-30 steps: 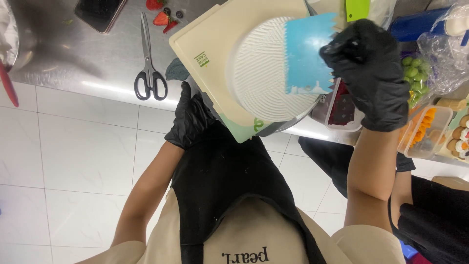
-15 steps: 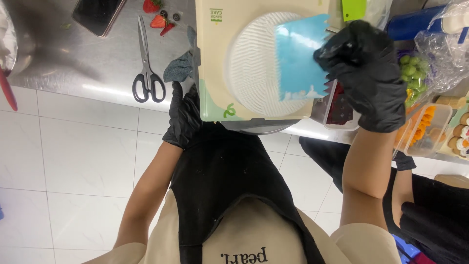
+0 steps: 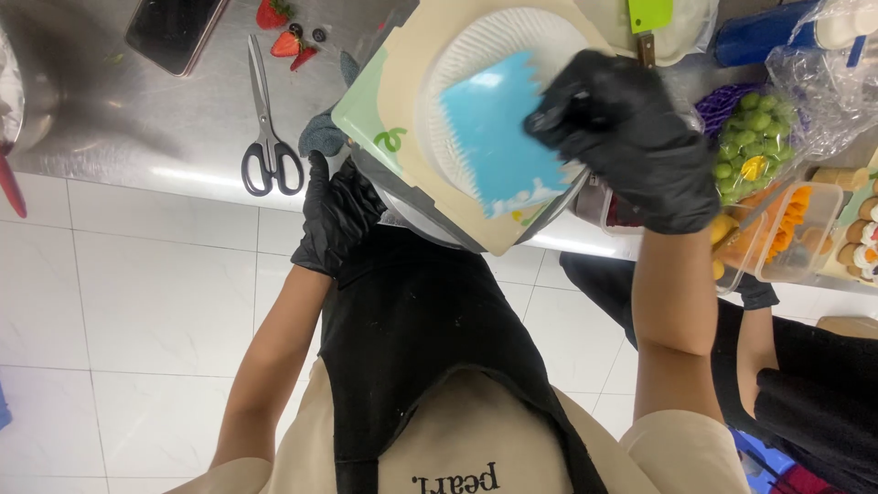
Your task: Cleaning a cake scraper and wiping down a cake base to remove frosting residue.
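Observation:
A round white cake [image 3: 485, 82] sits on a cream square board [image 3: 402, 110], turned at an angle on a turntable at the steel counter's edge. My right hand [image 3: 631, 137], in a black glove, presses a light blue toothed scraper [image 3: 498, 146] flat against the cake's combed surface. My left hand [image 3: 334, 215], also black-gloved, reaches under the board's near left side and grips the turntable beneath it; the fingertips are hidden.
Black-handled scissors [image 3: 268, 128], a dark phone [image 3: 174, 32] and cut strawberries [image 3: 285, 32] lie on the steel counter [image 3: 110, 110] to the left. A green-bladed knife [image 3: 647, 23], bagged grapes [image 3: 754, 137] and plastic boxes of fruit [image 3: 791, 233] crowd the right. Another person's dark sleeve [image 3: 805, 384] is at lower right.
The board and cake have rotated on the turntable, from square to angled. My right hand keeps the scraper on the cake; my left hand stays under the board.

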